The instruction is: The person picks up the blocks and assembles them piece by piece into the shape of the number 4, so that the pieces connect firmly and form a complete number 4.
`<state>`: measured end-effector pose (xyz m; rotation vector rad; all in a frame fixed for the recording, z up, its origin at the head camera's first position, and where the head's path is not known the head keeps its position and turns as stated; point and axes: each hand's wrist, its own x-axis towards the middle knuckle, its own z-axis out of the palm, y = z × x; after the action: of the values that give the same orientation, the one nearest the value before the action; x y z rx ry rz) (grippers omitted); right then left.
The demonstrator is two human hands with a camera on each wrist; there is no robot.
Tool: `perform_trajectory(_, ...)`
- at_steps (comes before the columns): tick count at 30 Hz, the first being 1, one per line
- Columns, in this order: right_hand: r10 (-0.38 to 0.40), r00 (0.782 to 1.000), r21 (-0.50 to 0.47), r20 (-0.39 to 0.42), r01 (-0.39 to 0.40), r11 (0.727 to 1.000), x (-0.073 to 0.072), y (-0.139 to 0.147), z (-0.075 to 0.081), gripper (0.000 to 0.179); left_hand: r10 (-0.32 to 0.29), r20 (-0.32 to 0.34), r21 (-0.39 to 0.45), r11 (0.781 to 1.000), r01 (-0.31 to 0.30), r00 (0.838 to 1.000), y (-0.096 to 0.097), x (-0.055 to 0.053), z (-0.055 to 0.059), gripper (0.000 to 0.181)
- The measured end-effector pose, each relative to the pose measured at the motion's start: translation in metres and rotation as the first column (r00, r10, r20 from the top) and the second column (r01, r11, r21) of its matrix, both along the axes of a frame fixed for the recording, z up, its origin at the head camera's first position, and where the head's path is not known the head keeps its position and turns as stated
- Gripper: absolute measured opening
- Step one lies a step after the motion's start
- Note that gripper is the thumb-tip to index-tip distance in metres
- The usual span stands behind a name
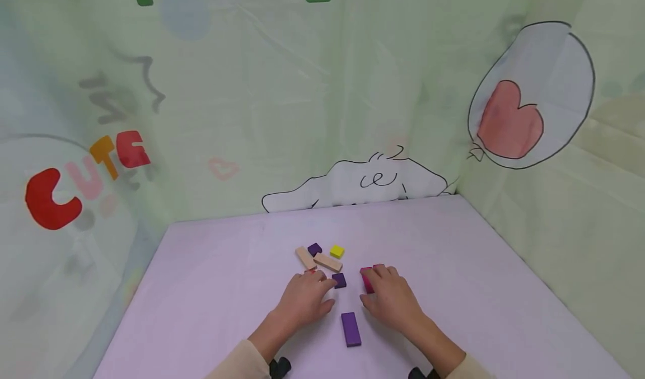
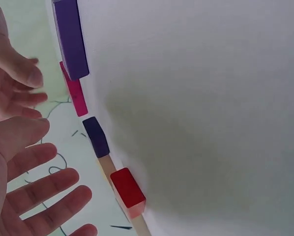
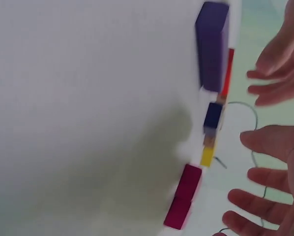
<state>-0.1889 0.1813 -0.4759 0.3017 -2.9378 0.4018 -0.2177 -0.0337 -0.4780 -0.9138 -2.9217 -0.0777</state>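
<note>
Both hands hover over the table with fingers spread and nothing held. My left hand (image 1: 304,298) is nearest a red block (image 2: 128,188), which its fingers mostly hide in the head view. Just right of its fingertips lies a small dark purple block (image 1: 339,280). My right hand (image 1: 393,298) is over two magenta blocks (image 3: 189,182), partly covering them in the head view. Between the wrists and closer to me, a long purple block (image 1: 351,330) lies flat. In the wrist views, the fingers stand apart from the blocks.
Beyond the left hand lie two plain wooden blocks (image 1: 328,262), another dark purple block (image 1: 314,249) and a yellow block (image 1: 337,251). A pale tablecloth (image 1: 227,272) covers the table. Printed curtains (image 1: 302,88) hang behind it and at both sides.
</note>
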Motion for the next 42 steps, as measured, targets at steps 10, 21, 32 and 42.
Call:
perform_trajectory(10,0.08,0.993,0.056,0.086,-0.085,0.995,-0.033,0.019,-0.014,0.067,0.102,-0.028,0.065,0.993,-0.1,0.994,-0.025,-0.003,-0.009,0.037)
perform_trajectory(21,0.074,0.985,0.059,0.158,-0.084,0.995,-0.043,0.021,-0.026,0.069,0.028,0.051,0.06,0.998,-0.031,0.998,-0.019,0.0,-0.014,0.053)
perform_trajectory(32,0.078,0.979,0.052,0.189,-0.09,0.995,-0.043,0.018,-0.027,0.07,0.044,0.237,0.033,0.998,-0.054,0.971,0.003,-0.011,-0.024,0.106)
perform_trajectory(42,0.096,0.987,0.048,0.125,-0.102,0.994,-0.041,0.019,-0.022,0.063,0.083,0.257,-0.041,0.996,-0.075,0.963,0.006,-0.012,-0.021,0.106)
